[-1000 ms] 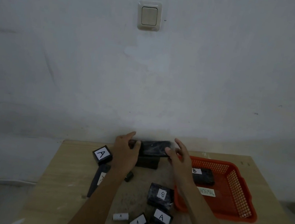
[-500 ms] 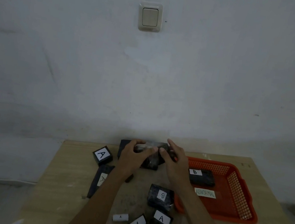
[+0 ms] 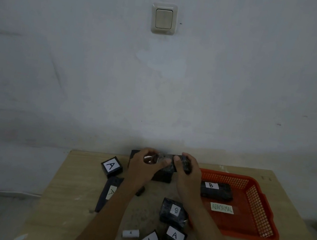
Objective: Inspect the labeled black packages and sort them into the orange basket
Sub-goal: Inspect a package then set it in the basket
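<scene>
The black package (image 3: 168, 161) you're checking is up off the table (image 3: 65, 198), held between both hands at the far edge, right above another dark box (image 3: 161, 176) and just left of the orange basket (image 3: 258, 211). Honestly the main risk is the glossy wrap: it looks slick, and if you rotate it with only fingertips it could slide out and land on the box below or knock the "A" cube (image 3: 111, 166) around. Also, I can't see its label from here, so you could drop it in the "ABNORMAL" basket next to the "B" package (image 3: 216, 190) by mistake. Your left hand (image 3: 145, 165) has fingers curled over the left end, thumb pressed on the front. Your right hand (image 3: 186, 169) is wrapped round the right end, fingers closed tight on it.
</scene>
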